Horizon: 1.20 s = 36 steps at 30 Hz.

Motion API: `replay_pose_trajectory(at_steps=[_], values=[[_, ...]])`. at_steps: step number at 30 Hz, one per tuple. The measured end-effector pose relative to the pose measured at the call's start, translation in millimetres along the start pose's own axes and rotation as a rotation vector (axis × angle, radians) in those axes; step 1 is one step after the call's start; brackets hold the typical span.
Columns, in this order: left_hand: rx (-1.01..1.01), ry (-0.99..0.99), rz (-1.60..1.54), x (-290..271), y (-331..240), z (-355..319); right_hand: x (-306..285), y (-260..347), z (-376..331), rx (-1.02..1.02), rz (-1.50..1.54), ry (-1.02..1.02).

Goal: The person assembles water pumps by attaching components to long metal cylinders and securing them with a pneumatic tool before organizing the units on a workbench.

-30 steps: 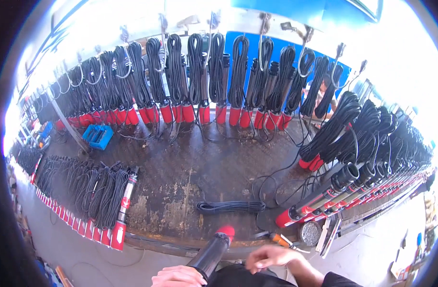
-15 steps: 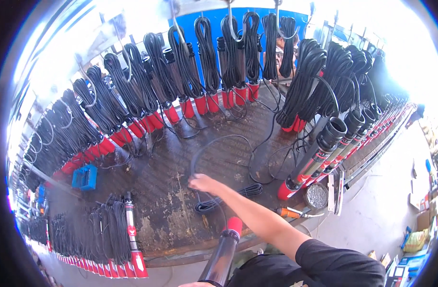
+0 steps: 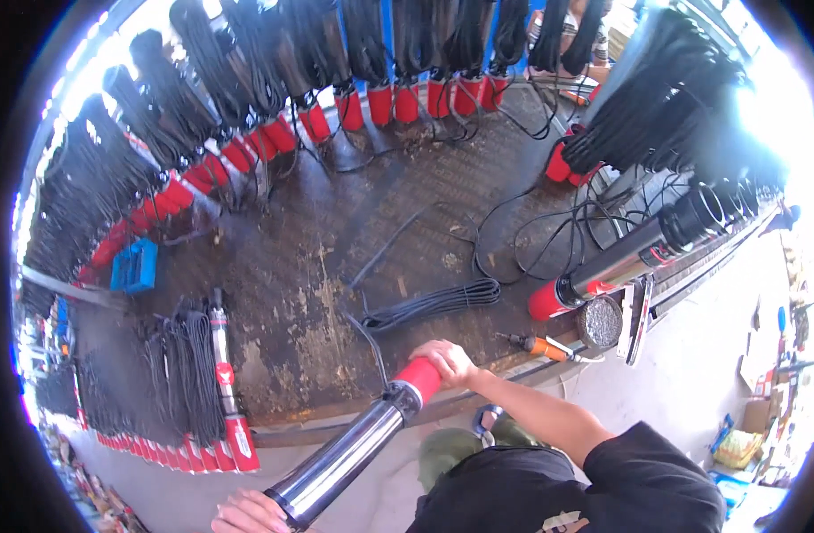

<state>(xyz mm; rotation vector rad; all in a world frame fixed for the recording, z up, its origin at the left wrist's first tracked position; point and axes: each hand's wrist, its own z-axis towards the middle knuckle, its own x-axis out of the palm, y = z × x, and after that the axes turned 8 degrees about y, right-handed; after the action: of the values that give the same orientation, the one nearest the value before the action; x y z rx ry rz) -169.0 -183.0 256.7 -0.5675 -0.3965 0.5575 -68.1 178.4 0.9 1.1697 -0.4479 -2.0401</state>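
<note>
Steel pump [image 3: 354,453] (likely heavy, slick): we grip its red cap [image 3: 419,379] with the right hand [image 3: 447,361], at 12 o'clock; left hand [image 3: 247,513] cups the base.

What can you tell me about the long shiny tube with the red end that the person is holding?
The tube is a long, round cylinder that looks like polished metal, with a dark collar and a red cap at its far end. It lies slanted, the red end resting at the edge of the worn, dirty platform, the other end pointing back toward the person. The right hand grips the red cap, and the left hand holds the near end. A thin black cable runs from the cap end.
</note>
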Motion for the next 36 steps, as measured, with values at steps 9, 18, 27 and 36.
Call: replay_pose_trajectory(at_steps=[9, 18, 27, 36], values=[[-0.015, -0.086, 0.180, 95, 1, 20, 41, 36, 6, 1.451, 2.122, -0.803], [-0.043, 0.585, 0.168, 238, -25, 64, 24, 48, -37, 1.382, 2.143, -0.660], [-0.205, 0.892, 0.057, 306, -11, 65, -25, 113, -112, 1.620, 2.007, -0.379], [-0.261, 0.450, 0.131, 261, 39, 15, -324, -54, -278, 1.696, -0.571, -0.399]])
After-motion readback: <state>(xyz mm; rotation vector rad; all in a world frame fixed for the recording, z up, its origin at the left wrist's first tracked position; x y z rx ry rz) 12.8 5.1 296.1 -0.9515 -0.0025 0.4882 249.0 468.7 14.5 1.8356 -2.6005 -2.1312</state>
